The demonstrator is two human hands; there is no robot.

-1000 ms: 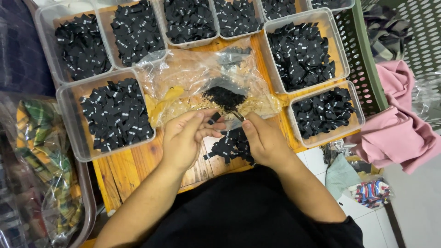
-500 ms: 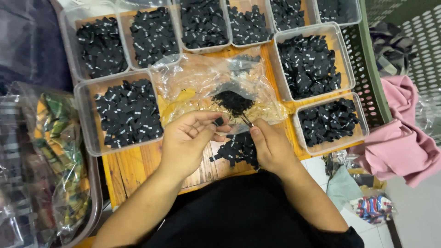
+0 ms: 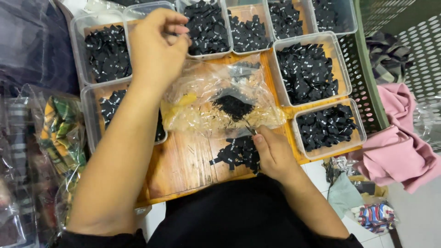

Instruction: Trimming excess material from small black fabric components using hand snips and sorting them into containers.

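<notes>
Nearest the body, on the wooden board (image 3: 183, 165), the right hand (image 3: 272, 154) rests on a loose pile of black tags (image 3: 236, 154), pinching a small metal tool whose shape is unclear. Beyond lies one crinkled clear bag (image 3: 220, 98) holding black scraps. Farther off, the left hand (image 3: 154, 48), fingers pinched together on something hidden, hovers over clear tubs (image 3: 342, 78) of tags; seven tubs show, some cut off.

We see a loose pile of small black labels (image 3: 236, 154) lying flat on the wooden board (image 3: 183, 165), just below a crumpled clear bag (image 3: 216, 98).
</notes>
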